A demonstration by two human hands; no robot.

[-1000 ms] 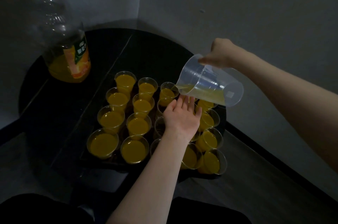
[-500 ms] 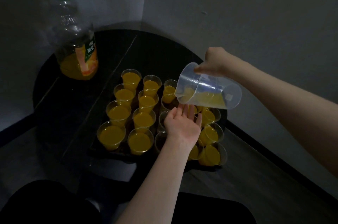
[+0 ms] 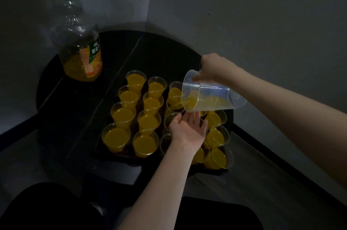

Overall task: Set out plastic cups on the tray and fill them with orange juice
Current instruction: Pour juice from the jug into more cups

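Several clear plastic cups [image 3: 148,122] of orange juice stand in rows on a dark tray [image 3: 112,156]. My right hand [image 3: 212,69] grips a clear plastic jug [image 3: 210,96], tipped steeply left, and juice runs from its spout into a cup [image 3: 173,106] in the third column. My left hand [image 3: 187,130] hovers over the tray just below the spout, fingers spread beside a cup [image 3: 169,119] that looks empty; it hides some cups beneath it. Whether it touches a cup I cannot tell.
A large clear juice bottle [image 3: 78,49] with a green cap and handle stands at the back left of the round black table [image 3: 78,113], mostly drained. Grey walls meet in a corner behind the table. My dark-clothed legs are at the bottom.
The jug has tipped further and moved slightly down, with juice now flowing from its lip. My left hand stayed under the spout. The camera shifted, moving the scene right and down.
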